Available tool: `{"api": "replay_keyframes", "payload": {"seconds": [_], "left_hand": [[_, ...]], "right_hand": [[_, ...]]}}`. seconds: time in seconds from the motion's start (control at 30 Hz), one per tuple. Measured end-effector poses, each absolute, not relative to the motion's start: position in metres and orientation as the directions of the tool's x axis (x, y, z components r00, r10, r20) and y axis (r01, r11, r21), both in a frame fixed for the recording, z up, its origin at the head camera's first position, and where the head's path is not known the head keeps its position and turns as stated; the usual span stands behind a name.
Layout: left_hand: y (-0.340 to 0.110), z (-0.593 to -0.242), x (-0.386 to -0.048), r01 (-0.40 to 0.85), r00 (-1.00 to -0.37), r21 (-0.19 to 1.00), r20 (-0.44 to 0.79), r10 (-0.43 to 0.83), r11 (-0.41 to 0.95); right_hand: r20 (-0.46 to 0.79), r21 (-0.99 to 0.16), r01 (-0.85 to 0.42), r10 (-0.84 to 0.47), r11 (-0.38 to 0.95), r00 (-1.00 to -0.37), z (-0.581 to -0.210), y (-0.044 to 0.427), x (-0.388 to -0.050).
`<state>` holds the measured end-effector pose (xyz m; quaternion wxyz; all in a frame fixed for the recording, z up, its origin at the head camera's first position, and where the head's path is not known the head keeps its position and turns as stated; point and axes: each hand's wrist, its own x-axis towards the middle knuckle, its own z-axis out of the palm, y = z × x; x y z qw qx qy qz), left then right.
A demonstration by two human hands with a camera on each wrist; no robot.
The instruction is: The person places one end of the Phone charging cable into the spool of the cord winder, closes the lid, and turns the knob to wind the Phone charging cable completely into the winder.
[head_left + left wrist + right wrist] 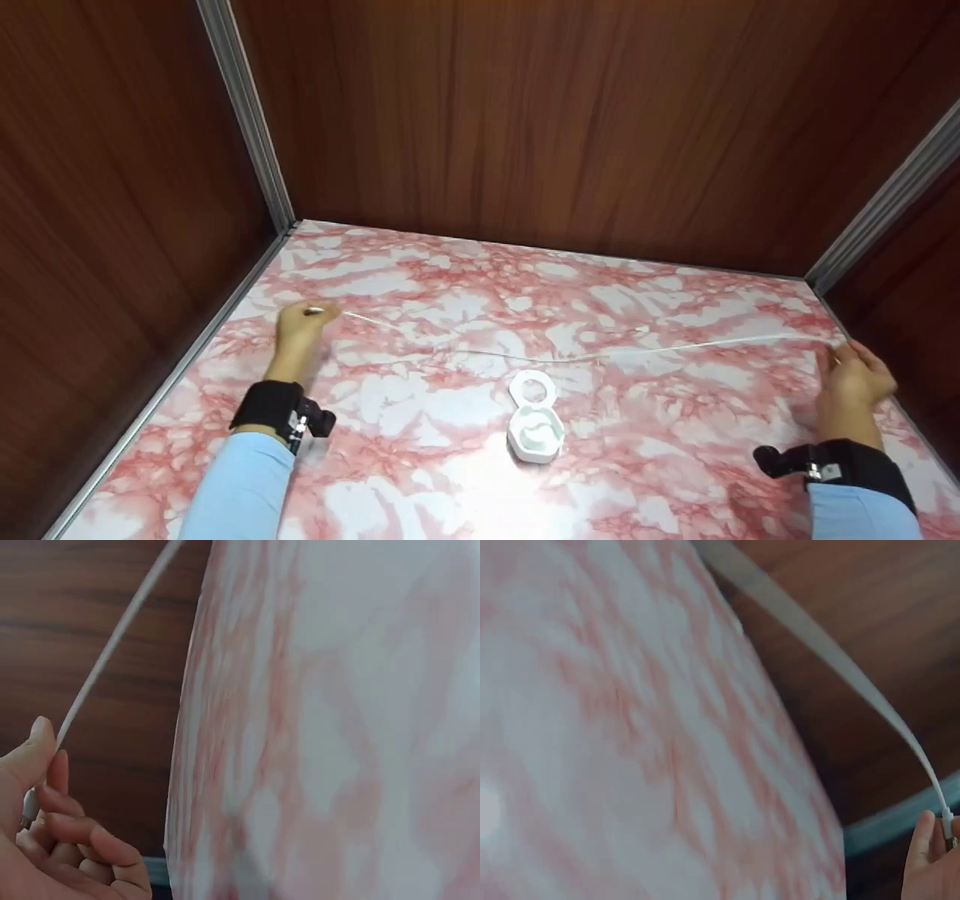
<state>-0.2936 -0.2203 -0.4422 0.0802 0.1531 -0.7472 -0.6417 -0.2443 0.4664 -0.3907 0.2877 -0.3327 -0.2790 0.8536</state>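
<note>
White cable [115, 642] spans the tabletop [420, 480] beyond the white hexagonal case [535, 455], one end pinched in your left hand [304, 326], the other in your right hand [855, 379]; grip close to the plugs [947, 823] and draw apart gently, so the slack middle straightens without twisting or strain

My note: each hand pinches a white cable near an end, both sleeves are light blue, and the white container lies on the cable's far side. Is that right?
Not quite: the head view shows the white container on the near side of the cable. The rest stands: left hand and right hand each pinch it near an end, and both sleeves are light blue.
</note>
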Motion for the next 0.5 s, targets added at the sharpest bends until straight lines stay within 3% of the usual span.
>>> {"api": "replay_keyframes", "payload": {"seconds": [0.1,0.17,0.3,0.4,0.5], "left_hand": [[-0.203,-0.442,-0.295,-0.114,-0.966,0.939,-0.029,-0.256,0.325],[-0.189,-0.44,-0.298,-0.103,-0.976,0.827,0.024,-0.217,0.553],[-0.148,-0.435,-0.298,-0.054,-0.986,0.563,0.101,-0.133,0.825],[-0.107,-0.425,-0.287,0.057,-0.981,0.432,0.192,-0.03,0.9],[-0.065,-0.409,-0.269,0.208,-0.962,0.415,0.248,0.11,0.886]], "right_hand": [[-0.333,-0.628,-0.363,0.659,-0.688,-0.674,-0.379,0.444,-0.253],[-0.26,-0.611,-0.392,0.642,-0.688,-0.721,-0.371,0.423,-0.258],[-0.045,-0.652,-0.438,0.609,-0.619,-0.792,-0.354,0.368,-0.258],[0.131,-0.697,-0.468,0.545,-0.543,-0.828,-0.343,0.318,-0.247],[0.292,-0.718,-0.482,0.411,-0.502,-0.863,-0.334,0.271,-0.229]]}}
